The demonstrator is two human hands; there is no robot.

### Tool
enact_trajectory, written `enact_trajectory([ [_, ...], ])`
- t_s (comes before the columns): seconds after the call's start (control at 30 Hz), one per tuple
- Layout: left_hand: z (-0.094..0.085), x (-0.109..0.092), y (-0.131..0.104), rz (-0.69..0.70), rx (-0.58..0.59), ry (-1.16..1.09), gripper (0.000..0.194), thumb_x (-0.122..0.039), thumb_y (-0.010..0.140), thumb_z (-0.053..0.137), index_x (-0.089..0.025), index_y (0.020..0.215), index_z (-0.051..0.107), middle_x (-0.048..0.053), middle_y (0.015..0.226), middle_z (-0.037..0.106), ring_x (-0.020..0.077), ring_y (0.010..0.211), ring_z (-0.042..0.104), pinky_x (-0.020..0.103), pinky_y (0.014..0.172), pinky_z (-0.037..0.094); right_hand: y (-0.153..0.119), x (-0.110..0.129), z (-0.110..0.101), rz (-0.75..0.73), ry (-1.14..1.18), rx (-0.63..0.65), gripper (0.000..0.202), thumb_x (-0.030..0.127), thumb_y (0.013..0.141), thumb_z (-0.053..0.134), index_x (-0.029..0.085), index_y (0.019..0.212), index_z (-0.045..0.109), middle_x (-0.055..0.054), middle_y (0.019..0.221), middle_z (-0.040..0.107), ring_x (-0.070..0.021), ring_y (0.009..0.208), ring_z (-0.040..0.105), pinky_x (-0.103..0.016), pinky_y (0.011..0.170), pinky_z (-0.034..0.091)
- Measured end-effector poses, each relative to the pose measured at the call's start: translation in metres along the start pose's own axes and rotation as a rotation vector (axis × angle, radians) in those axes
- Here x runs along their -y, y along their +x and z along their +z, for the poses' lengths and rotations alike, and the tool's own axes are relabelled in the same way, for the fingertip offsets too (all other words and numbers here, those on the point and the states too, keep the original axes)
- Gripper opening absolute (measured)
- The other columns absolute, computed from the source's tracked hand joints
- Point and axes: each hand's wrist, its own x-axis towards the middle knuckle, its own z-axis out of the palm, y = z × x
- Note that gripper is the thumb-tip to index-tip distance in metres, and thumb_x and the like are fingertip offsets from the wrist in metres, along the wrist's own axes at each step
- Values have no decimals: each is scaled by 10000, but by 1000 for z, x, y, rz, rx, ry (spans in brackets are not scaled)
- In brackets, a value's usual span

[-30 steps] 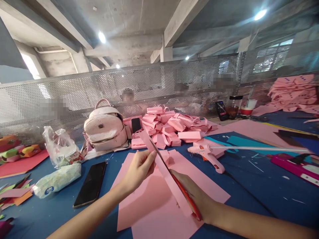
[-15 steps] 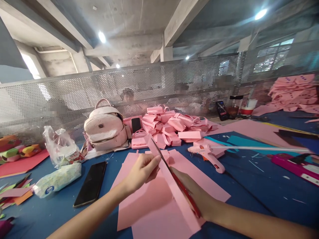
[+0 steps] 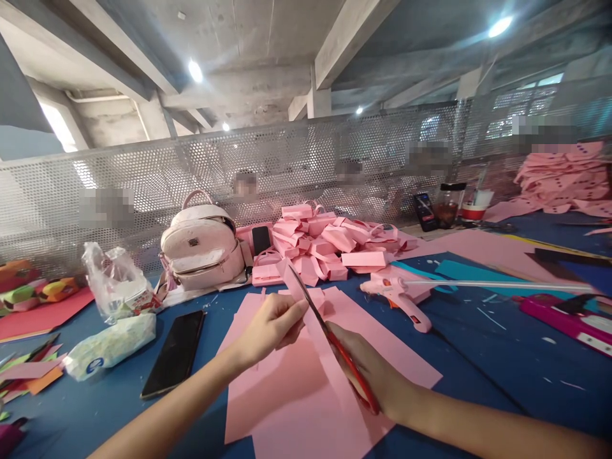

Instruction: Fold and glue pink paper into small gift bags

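Observation:
My left hand (image 3: 277, 322) is closed, its thumb and fingers pinching the edge of an upright pink paper strip (image 3: 319, 335). Red-handled scissors (image 3: 351, 366) are in my right hand (image 3: 366, 363), whose fingers wrap round the handles and are partly hidden behind them. The dark blades lie along the strip, pointing up and away, just right of my left hand. Beneath both hands, overlapping pink paper sheets (image 3: 268, 401) lie on the blue table (image 3: 201, 427).
Behind the sheets are a pile of folded pink paper pieces (image 3: 335, 239) and a pale backpack (image 3: 203, 245). A black phone (image 3: 174, 354) and tissue pack (image 3: 112, 344) lie left. A pink glue gun (image 3: 399, 299) and magenta power strip (image 3: 568, 325) lie right.
The scissors' handles have shifted slightly left and turned, with the red loop showing more openly. The lower part of the strip has moved left. My left hand has hardly moved.

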Motion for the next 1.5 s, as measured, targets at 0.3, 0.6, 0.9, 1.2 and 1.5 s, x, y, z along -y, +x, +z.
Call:
enact_trajectory([
  [0.3, 6, -3, -3, -43, 83, 35, 620, -631, 936, 446, -210, 487, 381, -52, 405, 364, 67, 381, 309, 246, 439, 222, -1, -3, 1, -62, -31, -34, 337, 513, 965, 494, 223, 797, 462, 37, 671, 460, -142, 592, 414, -259, 562, 369],
  [0.6, 3, -3, -3, -65, 174, 11, 608, -623, 926, 469, -204, 494, 388, -61, 419, 359, 58, 384, 294, 234, 425, 216, -1, -1, 2, -25, 105, -21, 415, 593, 923, 559, 228, 790, 412, 68, 647, 363, -99, 540, 278, -221, 473, 272],
  [0.9, 7, -6, -4, -88, 253, 23, 590, -588, 939, 464, -203, 498, 389, -64, 424, 351, 61, 397, 301, 225, 430, 230, 0, -10, 2, 26, 126, -67, 444, 596, 896, 618, 224, 762, 415, 58, 647, 408, -97, 547, 300, -225, 466, 254],
  [1.2, -10, 2, 2, 15, 191, 101, 577, -529, 960, 485, -162, 517, 539, 8, 469, 536, 86, 450, 461, 222, 523, 385, 5, -14, -7, -41, 159, -186, 445, 647, 952, 500, 224, 818, 476, 65, 605, 415, -100, 499, 368, -225, 459, 322],
  [1.5, -34, 21, 22, 53, -84, 60, 536, -609, 859, 604, -133, 613, 635, 87, 595, 688, 139, 546, 613, 227, 535, 469, 18, -10, -14, 45, 310, -62, 567, 750, 871, 512, 220, 689, 423, 75, 580, 404, -64, 392, 339, -224, 407, 369],
])
